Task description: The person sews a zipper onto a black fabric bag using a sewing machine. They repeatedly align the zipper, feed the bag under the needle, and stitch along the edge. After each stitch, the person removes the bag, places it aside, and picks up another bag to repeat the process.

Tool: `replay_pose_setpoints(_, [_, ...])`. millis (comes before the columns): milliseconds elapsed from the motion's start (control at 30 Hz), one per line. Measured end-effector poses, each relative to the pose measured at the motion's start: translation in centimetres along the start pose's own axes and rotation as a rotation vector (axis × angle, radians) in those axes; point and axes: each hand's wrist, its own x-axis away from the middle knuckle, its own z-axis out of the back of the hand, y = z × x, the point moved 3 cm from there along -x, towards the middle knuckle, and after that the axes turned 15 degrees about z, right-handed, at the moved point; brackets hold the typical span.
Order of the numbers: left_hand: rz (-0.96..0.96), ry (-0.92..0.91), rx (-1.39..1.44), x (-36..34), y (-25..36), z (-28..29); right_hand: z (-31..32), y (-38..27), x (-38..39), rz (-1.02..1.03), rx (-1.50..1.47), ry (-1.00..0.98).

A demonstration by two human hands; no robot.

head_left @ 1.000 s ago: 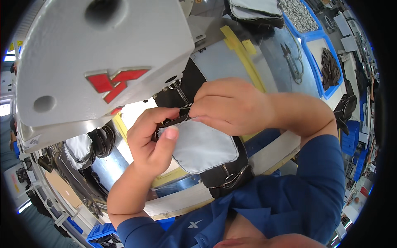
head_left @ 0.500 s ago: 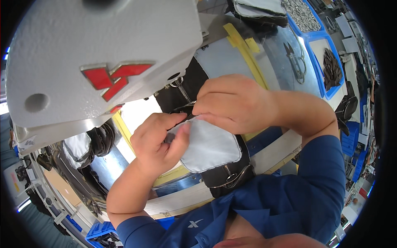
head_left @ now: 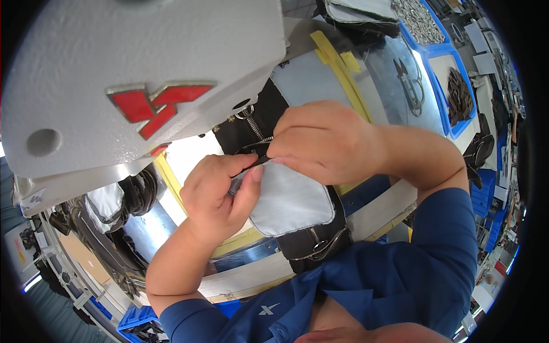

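A black fabric piece with zippers (head_left: 300,246) lies across the work surface, a whitish lining panel (head_left: 291,200) on top of it. My left hand (head_left: 220,191) pinches the far edge of this piece between thumb and index finger. Close beside it, my right hand (head_left: 326,143) is curled with its fingers pressed down on the same edge. Another section of the black fabric, with a metal zipper and ring pull (head_left: 247,120), shows beyond my hands. Part of the fabric is hidden under my right hand.
A light grey sewing machine head (head_left: 137,68) with a red emblem looms at the upper left. Scissors (head_left: 409,86) lie at right, near blue trays (head_left: 452,128) of dark strips and metal parts. Fabric stacks (head_left: 366,14) stand at the back and at left (head_left: 106,206).
My left thumb and index finger have shifted slightly along the fabric edge. The lining panel has moved a touch away from me. My right hand has hardly moved.
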Motion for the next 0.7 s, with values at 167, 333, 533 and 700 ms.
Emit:
replay_pose_setpoints(167, [-0.014, 0.001, -0.032, 0.08, 0.11, 0.11, 0.03, -0.03, -0.16, -0.009, -0.018, -0.002])
replay_pose_setpoints(333, [0.015, -0.013, 0.057, 0.02, -0.13, -0.01, 0.16, 0.05, -0.19, -0.103, -0.092, -0.012])
replay_pose_setpoints(533, [-0.023, -0.027, 0.086, -0.1, -0.2, -0.31, -0.1, 0.33, -0.66, -0.267, -0.282, 0.056])
replay_pose_setpoints(700, [0.067, -0.067, 0.081, -0.12, -0.02, -0.12, -0.42, 0.24, -0.58, -0.354, -0.293, 0.02])
